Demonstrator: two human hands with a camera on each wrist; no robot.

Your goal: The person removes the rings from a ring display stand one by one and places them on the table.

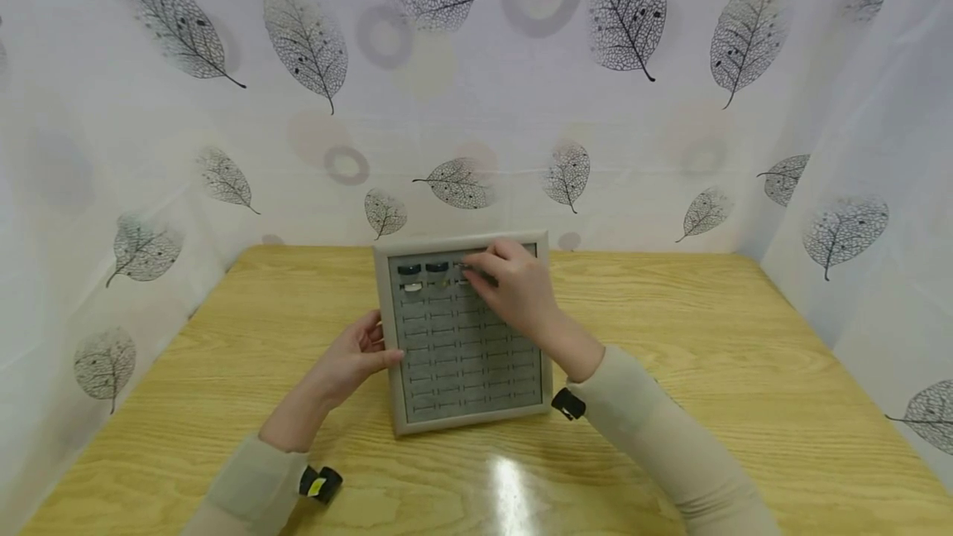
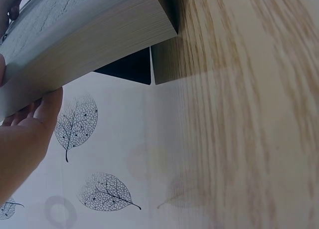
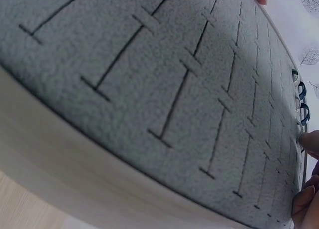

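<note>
A ring display board with a pale frame [image 1: 476,420] and grey slotted padding [image 3: 124,89] leans upright on the table. My left hand [image 1: 350,366] grips its left edge, thumb on the front and fingers at the side and behind. At the top row, my right hand [image 1: 517,288] pinches a small ring at the third slot; the fingers mostly hide it. Left of it sit two dark rings [image 1: 437,267] in the top row. A pale ring [image 1: 413,288] sits below in the second row. From the right wrist, dark rings [image 3: 304,113] show beside the fingertips.
The board stands on a wood-grain table [image 1: 670,337]. A dark support [image 2: 132,67] shows behind the frame in the left wrist view. Leaf-print cloth [image 1: 476,106] hangs at the back and both sides. Black straps [image 1: 569,404] are on the wrists.
</note>
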